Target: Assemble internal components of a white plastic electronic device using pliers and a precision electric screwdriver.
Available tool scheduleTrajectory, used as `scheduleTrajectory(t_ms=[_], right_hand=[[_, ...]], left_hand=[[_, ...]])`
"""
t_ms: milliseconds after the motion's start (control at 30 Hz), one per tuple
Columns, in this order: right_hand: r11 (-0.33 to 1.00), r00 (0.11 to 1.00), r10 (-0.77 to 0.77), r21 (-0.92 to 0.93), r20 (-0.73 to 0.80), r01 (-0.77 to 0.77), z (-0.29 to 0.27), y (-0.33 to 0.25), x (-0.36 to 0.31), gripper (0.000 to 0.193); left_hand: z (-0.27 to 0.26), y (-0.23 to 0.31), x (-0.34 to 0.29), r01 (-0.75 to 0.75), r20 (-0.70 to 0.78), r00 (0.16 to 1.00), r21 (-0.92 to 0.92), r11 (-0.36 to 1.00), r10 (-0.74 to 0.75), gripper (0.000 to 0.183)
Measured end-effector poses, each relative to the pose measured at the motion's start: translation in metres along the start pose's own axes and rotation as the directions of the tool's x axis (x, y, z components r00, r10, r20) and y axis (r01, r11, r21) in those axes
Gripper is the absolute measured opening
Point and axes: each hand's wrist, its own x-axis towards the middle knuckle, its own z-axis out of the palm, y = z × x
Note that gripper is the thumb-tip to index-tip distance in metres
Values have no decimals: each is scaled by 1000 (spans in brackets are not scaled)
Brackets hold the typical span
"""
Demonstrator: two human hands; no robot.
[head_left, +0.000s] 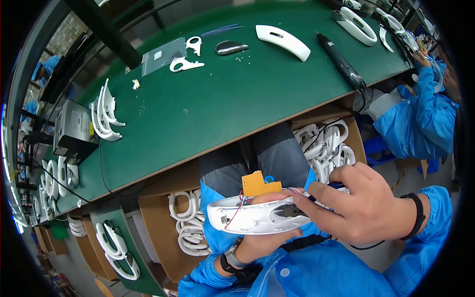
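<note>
**White housing [247,223] held in the left hand [269,243], off the near edge of the green desk [208,126]**

The desk runs obliquely, its near edge facing the person. Toward the far edge lie a clear bag [157,58], two small white brackets [185,65], a black oval part [230,48] and a curved white cover [284,43]. A black electric screwdriver [341,64] lies at the right, its cable end close to the near edge. Curved white strips [104,115] stand toward the left end, beside a metal box [74,126]. Below the near edge, cardboard boxes [151,215] hold white looped parts [190,215]. Past the right end sits a co-worker in a blue garment [420,111].

The housing is over the person's lap, open side up. An orange board [256,185] projects at its far rim; thin wires [239,205] run nearby.

Left hand: closed around the housing, supporting it from below with fingers at the far rim.

Right hand [363,200]: partly closed, index finger and thumb brought together at the housing's right end. Whether the fingertips grip anything cannot be determined.
</note>
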Motion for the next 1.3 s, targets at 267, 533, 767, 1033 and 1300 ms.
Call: scheduleTrajectory(t_ms=[267, 533, 767, 1033, 1300], right_hand=[[989, 993, -101, -112, -53, 95, 4, -2, 7, 34], [987, 990, -114, -122, -82, 104, 6, -1, 10, 30], [986, 991, -121, -118, -51, 115, 4, -2, 10, 32], [989, 993, -110, -103, -54, 104, 5, -2, 10, 31], [990, 991, -118, -88, -61, 113, 8, -6, 7, 33]], left_hand=[[-1, 2, 3, -44, -14, 999, -24, 999, 43, 83], [-2, 3, 4, -57, 4, 998, -37, 998, 57, 75], [-1, 2, 1, -22, -16, 1000, -66, 998, 21, 76], [0, -1, 2, -32, -20, 999, -62, 998, 31, 79], [2, 0, 0, 16, -89, 996, -106, 994, -25, 80]])
